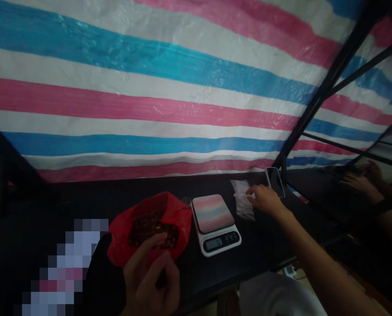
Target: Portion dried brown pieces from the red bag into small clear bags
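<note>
My left hand [153,281] is at the bottom, in front of a red plastic bag [183,219]. Its index finger reaches over the near rim, the fingers are apart and nothing shows between them. Inside the opened bag lie small dark brown pieces [150,228], too dim to name exactly. To the right of the bag a white kitchen scale [220,248] stands with a bare, shiny platform and a small display. My right hand [265,199] is beyond the scale, its fingers bent onto a flat stack of clear plastic bags [244,208], pinching at their right edge.
A phone [276,182] lies behind my right hand beside a black metal post [284,166]. A small clear round item [186,201] sits between bag and scale. Striped plastic sheeting [150,105] hangs behind the black table [209,276]. Another person's hands [360,180] show at far right.
</note>
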Motion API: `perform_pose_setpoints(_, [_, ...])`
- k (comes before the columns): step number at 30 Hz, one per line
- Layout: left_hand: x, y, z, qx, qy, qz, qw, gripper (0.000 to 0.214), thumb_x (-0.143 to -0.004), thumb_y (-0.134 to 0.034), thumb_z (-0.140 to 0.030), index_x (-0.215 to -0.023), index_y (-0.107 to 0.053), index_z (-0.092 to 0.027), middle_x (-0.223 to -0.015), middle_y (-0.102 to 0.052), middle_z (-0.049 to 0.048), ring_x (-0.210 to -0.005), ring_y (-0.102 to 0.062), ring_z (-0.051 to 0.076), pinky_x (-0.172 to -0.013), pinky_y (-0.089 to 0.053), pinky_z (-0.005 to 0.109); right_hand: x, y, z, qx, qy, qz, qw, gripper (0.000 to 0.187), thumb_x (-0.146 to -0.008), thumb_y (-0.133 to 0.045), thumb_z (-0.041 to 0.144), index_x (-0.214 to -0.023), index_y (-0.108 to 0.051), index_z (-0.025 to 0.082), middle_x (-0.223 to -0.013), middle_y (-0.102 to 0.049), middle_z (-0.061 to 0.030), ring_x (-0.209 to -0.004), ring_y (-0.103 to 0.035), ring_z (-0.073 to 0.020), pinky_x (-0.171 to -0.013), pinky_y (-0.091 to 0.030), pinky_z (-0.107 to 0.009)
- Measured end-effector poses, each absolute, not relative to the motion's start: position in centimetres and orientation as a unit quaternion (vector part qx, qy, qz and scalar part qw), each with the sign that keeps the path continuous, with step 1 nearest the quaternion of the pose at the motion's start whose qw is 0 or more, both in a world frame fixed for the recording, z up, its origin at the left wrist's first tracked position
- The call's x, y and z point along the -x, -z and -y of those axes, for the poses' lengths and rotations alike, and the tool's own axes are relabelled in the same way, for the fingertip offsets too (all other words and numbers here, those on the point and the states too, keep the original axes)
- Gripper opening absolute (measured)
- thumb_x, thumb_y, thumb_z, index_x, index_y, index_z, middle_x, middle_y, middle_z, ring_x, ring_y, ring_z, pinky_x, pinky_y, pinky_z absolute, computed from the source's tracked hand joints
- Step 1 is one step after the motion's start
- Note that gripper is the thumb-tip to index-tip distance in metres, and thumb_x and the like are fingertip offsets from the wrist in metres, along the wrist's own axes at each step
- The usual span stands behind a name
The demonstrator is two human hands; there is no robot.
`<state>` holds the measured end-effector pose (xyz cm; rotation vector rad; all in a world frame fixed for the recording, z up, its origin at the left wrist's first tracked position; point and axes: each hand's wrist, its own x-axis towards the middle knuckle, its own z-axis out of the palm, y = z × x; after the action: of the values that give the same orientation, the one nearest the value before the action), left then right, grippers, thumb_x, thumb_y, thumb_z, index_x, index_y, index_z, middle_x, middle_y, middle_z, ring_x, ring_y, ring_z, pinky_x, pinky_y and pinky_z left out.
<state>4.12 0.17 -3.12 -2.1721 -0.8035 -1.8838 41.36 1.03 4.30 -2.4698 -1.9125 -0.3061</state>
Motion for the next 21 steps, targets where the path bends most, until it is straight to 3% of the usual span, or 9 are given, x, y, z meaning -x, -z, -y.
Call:
perform_pose_setpoints(4, [-3.8,3.8,-0.3,0.722,0.634,0.266,0.075,0.031,-0.086,-0.063,0.006,-0.106,-0.062,-0.017,-0.118,-0.062,0.011,-0.109,-0.067,0.021,-0.084,-0.063,0.029,-40.3,-5.9,-0.2,0.784,0.116,0.61,0.005,0.026,-0.101,-0.058,0.025,-0.1,-0.083,0.019,-0.109,-0.082,-0.0126,-0.104,-0.074,-0.0304,-0.091,-0.05,-0.04])
perform_pose_setpoints(8, [-4.0,3.1,-0.1,0.735,0.627,0.252,0.061,0.038,-0.087,-0.067,0.003,-0.116,-0.061,-0.021,-0.123,-0.064,0.0099,-0.113,-0.069,0.02,-0.091,-0.063,0.031,-36.0,-9.0,1.9,0.698,0.05,0.706,0.11,0.026,-0.104,-0.059,0.032,-0.101,-0.083,0.024,-0.109,-0.081,-0.0089,-0.103,-0.074,-0.0271,-0.09,-0.052,-0.037])
perform_pose_setpoints(10, [-4.3,2.1,0.2,0.755,0.606,0.245,0.048,0.04,-0.09,-0.07,-0.006,-0.127,-0.059,-0.019,-0.13,-0.064,0.0128,-0.12,-0.067,0.023,-0.101,-0.061,0.035,-32.7,-10.7,3.2,0.612,0.006,0.772,0.172,0.025,-0.106,-0.06,0.036,-0.101,-0.082,0.026,-0.106,-0.079,-0.0069,-0.103,-0.072,-0.0249,-0.092,-0.052,-0.037])
perform_pose_setpoints(12, [-4.4,1.2,0.5,0.784,0.573,0.238,0.016,0.052,-0.094,-0.074,-0.023,-0.141,-0.054,-0.017,-0.139,-0.063,0.0176,-0.13,-0.063,0.028,-0.109,-0.057,0.041,-29.2,-12.2,4.3,0.551,-0.029,0.817,0.166,0.021,-0.106,-0.062,0.035,-0.099,-0.081,0.027,-0.102,-0.078,-0.004,-0.098,-0.071,-0.0215,-0.09,-0.049,-0.035])
perform_pose_setpoints(15, [-4.1,0.2,0.6,0.83,0.489,0.239,-0.122,0.08,-0.089,-0.08,-0.05,-0.155,-0.044,-0.022,-0.149,-0.063,0.0176,-0.136,-0.062,0.032,-0.112,-0.055,0.047,-25.2,-13.7,5.1,0.495,-0.058,0.856,0.135,0.011,-0.102,-0.07,0.027,-0.097,-0.079,0.03,-0.101,-0.077,0.0005,-0.099,-0.07,-0.0193,-0.096,-0.045,-0.036])
perform_pose_setpoints(17, [-3.6,-0.1,0.5,0.828,0.423,0.26,-0.261,0.089,-0.081,-0.084,-0.06,-0.155,-0.046,-0.026,-0.149,-0.064,0.0152,-0.135,-0.063,0.034,-0.111,-0.055,0.049,-23.6,-14.3,5.2,0.482,-0.068,0.867,0.112,0.01,-0.099,-0.075,0.021,-0.097,-0.078,0.03,-0.105,-0.077,0.0022,-0.104,-0.069,-0.0199,-0.102,-0.042,-0.039])
perform_pose_setpoints(21, [-2.8,-1.0,0.4,0.766,0.337,0.281,-0.47,0.082,-0.072,-0.09,-0.062,-0.14,-0.064,-0.024,-0.137,-0.07,0.0135,-0.124,-0.066,0.034,-0.107,-0.053,0.047,-22.1,-14.9,4.8,0.459,-0.099,0.878,0.09,0.017,-0.093,-0.079,0.014,-0.096,-0.076,0.03,-0.11,-0.076,0.0046,-0.109,-0.068,-0.0199,-0.106,-0.038,-0.04])
